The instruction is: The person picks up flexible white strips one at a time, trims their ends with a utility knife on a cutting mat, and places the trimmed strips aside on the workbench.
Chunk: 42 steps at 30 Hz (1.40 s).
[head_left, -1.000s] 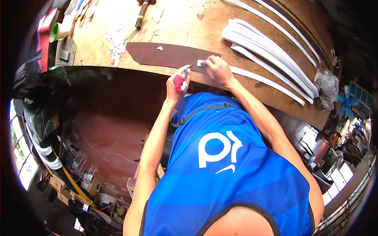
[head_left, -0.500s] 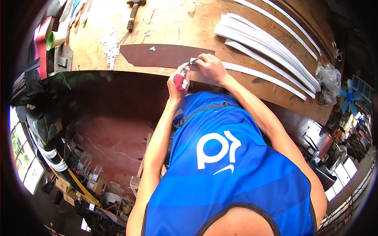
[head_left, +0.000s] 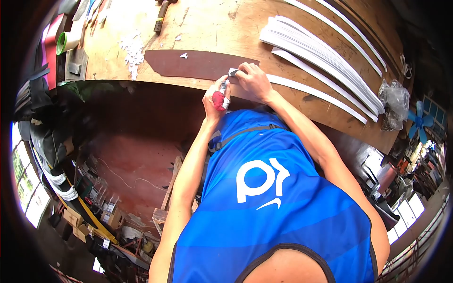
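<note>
My left hand (head_left: 214, 99) is closed around what looks like a knife (head_left: 219, 100), its handle wrapped in red and white; its thin grey tip points up toward the strip's end. Beside it, my right hand (head_left: 255, 81) pinches and presses the end of a white strip (head_left: 311, 89) at the table's front edge. A small dark piece (head_left: 233, 72) sits under my right fingertips on that end. Behind both hands lies a long brown board (head_left: 188, 64) with a pointed left end, and a small white scrap (head_left: 183, 55) rests on it.
A thick stack of white strips (head_left: 316, 56) lies to the right on the wooden table (head_left: 212, 23), with more single strips behind. White scraps (head_left: 133, 54) are piled left. A hammer (head_left: 161, 16) lies at the back. A clear plastic bag (head_left: 394, 101) hangs at the right edge.
Both hands stay at the strip's end, my left hand shifted very slightly. The whole view has moved a little; the strip and board look unmoved.
</note>
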Each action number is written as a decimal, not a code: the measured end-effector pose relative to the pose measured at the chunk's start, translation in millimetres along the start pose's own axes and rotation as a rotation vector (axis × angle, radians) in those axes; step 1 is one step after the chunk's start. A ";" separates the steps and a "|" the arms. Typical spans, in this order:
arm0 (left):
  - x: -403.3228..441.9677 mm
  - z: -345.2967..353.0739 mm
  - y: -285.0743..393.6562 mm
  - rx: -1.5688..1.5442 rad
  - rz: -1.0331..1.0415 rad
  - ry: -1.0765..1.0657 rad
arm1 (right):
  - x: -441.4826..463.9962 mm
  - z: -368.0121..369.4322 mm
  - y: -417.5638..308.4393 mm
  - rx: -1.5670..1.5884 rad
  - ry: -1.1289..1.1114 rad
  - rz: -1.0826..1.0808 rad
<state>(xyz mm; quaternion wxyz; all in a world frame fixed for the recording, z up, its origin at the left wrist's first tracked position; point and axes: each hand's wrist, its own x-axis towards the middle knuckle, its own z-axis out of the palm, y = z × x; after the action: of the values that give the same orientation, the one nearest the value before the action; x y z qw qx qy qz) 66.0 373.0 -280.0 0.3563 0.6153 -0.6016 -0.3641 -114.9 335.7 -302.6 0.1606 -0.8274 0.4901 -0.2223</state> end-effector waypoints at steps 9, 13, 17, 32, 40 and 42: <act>-4.0 -1.0 1.3 0.027 -0.038 -0.035 | 3.2 2.2 3.3 -0.003 -0.009 -0.005; -3.5 -0.1 1.7 0.056 -0.036 -0.026 | 2.7 -0.5 1.8 0.035 -0.017 0.028; -4.8 2.4 -0.4 0.044 -0.011 0.003 | 1.5 0.2 2.7 0.046 -0.003 0.023; -6.5 3.6 -6.9 0.027 -0.017 0.013 | -0.1 0.6 2.0 -0.007 0.017 -0.016; -5.7 2.9 -2.9 0.018 -0.028 0.005 | -1.9 -0.3 1.3 -0.001 0.024 0.000; -6.1 3.0 -2.5 -0.020 -0.022 0.033 | -1.7 0.2 1.5 -0.003 0.029 0.000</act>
<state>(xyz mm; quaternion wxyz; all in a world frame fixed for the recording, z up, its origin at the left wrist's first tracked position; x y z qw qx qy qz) 64.5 379.1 -283.5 0.3683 0.6244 -0.5851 -0.3636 -116.6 336.5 -303.8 0.1524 -0.8244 0.4925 -0.2336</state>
